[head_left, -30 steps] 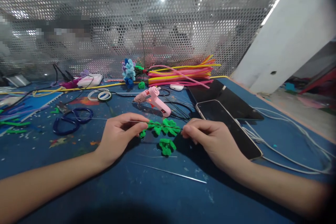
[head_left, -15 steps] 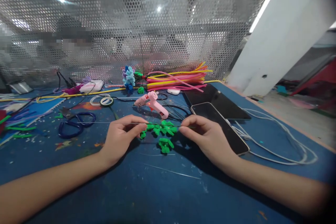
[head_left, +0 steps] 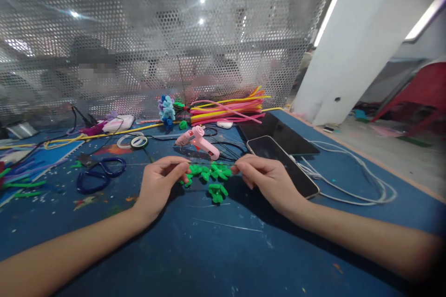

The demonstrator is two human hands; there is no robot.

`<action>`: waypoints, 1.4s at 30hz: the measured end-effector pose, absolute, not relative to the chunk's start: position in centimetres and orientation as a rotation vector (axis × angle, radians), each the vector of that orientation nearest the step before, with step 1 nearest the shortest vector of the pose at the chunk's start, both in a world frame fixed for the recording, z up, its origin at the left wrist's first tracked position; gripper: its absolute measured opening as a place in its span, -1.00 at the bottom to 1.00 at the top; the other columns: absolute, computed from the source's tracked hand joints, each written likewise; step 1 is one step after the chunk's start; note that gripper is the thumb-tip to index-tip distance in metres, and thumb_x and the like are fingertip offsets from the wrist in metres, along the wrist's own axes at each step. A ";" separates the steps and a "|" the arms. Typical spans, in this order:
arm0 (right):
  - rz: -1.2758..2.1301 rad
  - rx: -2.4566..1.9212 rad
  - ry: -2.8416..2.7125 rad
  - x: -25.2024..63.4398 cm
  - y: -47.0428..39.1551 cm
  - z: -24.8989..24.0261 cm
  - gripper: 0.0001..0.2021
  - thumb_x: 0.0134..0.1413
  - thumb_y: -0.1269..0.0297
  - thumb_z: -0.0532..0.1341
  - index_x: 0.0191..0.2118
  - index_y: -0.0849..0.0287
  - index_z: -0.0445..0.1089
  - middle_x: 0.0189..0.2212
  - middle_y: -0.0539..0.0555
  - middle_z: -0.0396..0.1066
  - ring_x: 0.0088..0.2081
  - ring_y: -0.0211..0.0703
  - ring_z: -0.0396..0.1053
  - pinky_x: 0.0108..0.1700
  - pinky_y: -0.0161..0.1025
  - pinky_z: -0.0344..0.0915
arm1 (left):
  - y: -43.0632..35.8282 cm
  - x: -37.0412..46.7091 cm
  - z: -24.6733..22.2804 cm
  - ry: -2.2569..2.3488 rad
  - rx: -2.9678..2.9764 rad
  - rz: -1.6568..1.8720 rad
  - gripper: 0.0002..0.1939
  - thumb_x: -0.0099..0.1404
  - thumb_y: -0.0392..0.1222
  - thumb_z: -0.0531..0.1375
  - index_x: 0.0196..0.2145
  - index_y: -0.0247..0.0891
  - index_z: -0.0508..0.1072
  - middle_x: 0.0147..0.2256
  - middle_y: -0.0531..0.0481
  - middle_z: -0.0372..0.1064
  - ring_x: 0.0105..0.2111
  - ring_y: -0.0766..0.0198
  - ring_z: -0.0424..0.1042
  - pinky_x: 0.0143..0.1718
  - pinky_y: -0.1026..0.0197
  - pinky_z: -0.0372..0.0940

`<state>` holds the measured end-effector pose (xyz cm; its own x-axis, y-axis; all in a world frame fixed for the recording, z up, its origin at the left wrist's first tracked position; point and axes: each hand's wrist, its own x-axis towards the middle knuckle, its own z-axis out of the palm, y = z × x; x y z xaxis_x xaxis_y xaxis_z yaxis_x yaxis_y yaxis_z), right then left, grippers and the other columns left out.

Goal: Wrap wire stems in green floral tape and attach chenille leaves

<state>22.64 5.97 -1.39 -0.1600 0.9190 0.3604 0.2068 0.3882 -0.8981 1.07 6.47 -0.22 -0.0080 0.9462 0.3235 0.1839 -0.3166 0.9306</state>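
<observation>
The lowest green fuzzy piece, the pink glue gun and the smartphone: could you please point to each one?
Lowest green fuzzy piece (head_left: 217, 193): head view, on its middle.
Pink glue gun (head_left: 205, 145): head view, on its handle.
Smartphone (head_left: 288, 165): head view, on its dark screen.

Flower pieces (head_left: 220, 171): solid bright green. Tabletop (head_left: 209, 260): dark blue, white specks, orange-red paint blotches. Glue gun (head_left: 208, 147): pale pink, red markings. Scissors handles (head_left: 91, 190): navy. Stem bundle (head_left: 226, 110): pink, yellow, orange mixed. Flower bunch (head_left: 167, 109): light blue, deep blue, purple. Phone (head_left: 278, 162): black screen, pale rim. Tablet (head_left: 292, 136): plain black. Mesh panel (head_left: 139, 23): silver-grey, repeating round-hole pattern. Pillar (head_left: 348, 65): off-white.
</observation>
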 end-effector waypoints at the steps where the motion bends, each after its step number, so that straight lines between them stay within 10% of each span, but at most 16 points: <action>1: 0.852 -1.009 -1.628 22.6 6.0 -1.4 -0.72 0.03 0.16 0.14 -0.59 0.19 0.38 -0.62 -0.02 0.28 -0.60 -0.36 0.15 -0.53 -0.34 0.10 | 6.5 1.1 -0.2 1.203 1.564 1.392 -0.86 0.05 -0.16 0.22 -0.49 -0.30 0.47 -0.60 0.06 0.39 -0.64 0.37 0.34 -0.56 0.33 0.28; 9: 0.889 -0.985 -1.453 22.8 6.3 -2.2 -0.90 -0.12 0.26 0.27 -0.43 0.14 0.48 -0.39 0.01 0.40 -0.67 -0.47 0.09 -0.64 -0.36 0.06 | 6.8 0.9 -0.3 1.252 1.603 1.391 -0.86 0.06 -0.15 0.22 -0.48 -0.29 0.47 -0.59 0.07 0.39 -0.61 0.37 0.34 -0.53 0.35 0.29; 22: 1.213 -1.186 -1.570 22.3 6.5 -1.9 -0.52 0.03 -0.07 0.05 -0.67 0.22 0.24 -0.76 -0.07 0.15 -0.70 -0.42 0.08 -0.63 -0.39 0.00 | 6.7 0.9 -0.7 1.185 1.592 1.432 -0.82 0.07 -0.11 0.23 -0.45 -0.29 0.43 -0.55 0.06 0.38 -0.57 0.36 0.37 -0.50 0.33 0.31; 42: 0.996 -1.168 -1.418 22.7 6.4 -1.7 -0.72 -0.23 0.10 0.29 -0.62 0.20 0.29 -0.75 -0.09 0.18 -0.67 -0.39 0.08 -0.60 -0.36 0.02 | 7.0 0.8 -0.4 1.196 1.662 1.395 -0.85 0.08 -0.13 0.20 -0.46 -0.29 0.42 -0.58 0.08 0.34 -0.62 0.41 0.28 -0.57 0.37 0.22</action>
